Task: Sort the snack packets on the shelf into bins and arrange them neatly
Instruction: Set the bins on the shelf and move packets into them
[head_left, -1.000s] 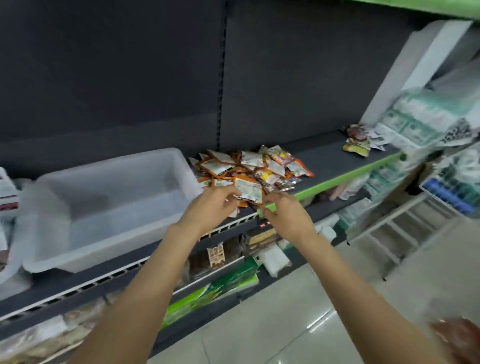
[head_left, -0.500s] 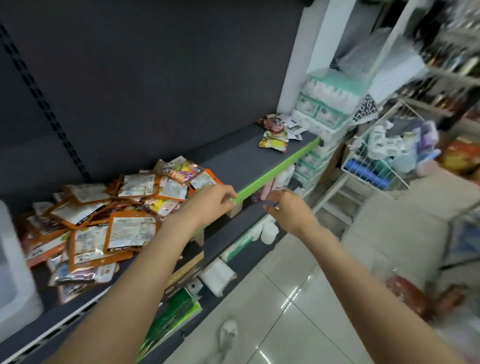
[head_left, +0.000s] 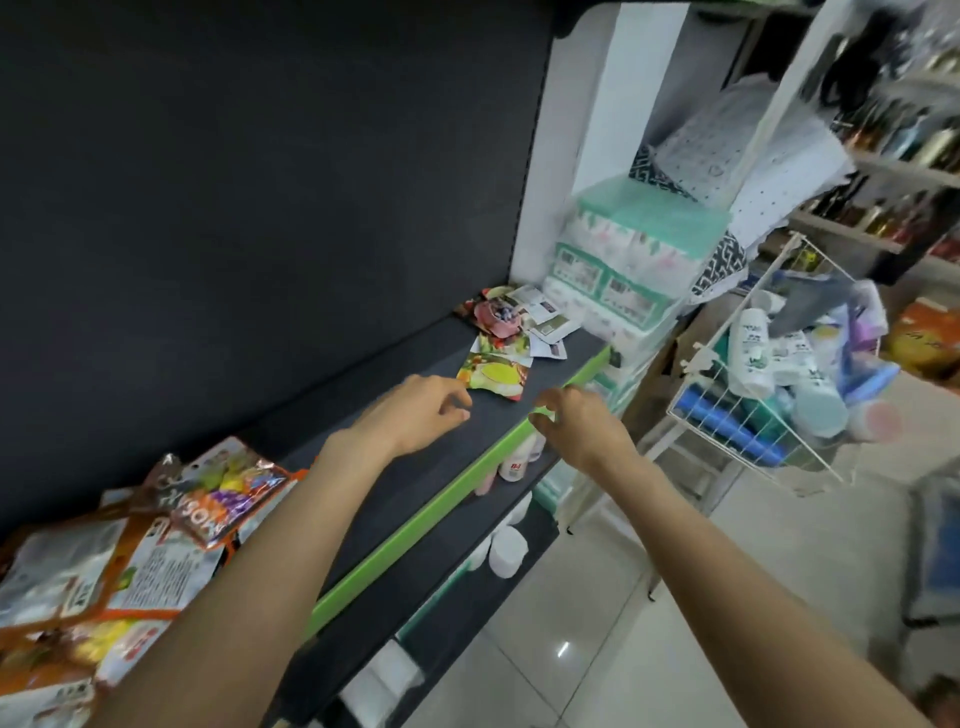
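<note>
The left hand (head_left: 415, 413) hangs over the dark shelf (head_left: 395, 467), fingers loosely bent, holding nothing. The right hand (head_left: 582, 426) is at 3 o'clock from it, over the green edge (head_left: 415, 525), fingers curled and empty. A small pile of packets (head_left: 511, 338) lies just past the left hand at 1 o'clock. A big pile (head_left: 119, 561) sits at 8 o'clock. A wire basket (head_left: 769, 431) of bottles stands far right.
</note>
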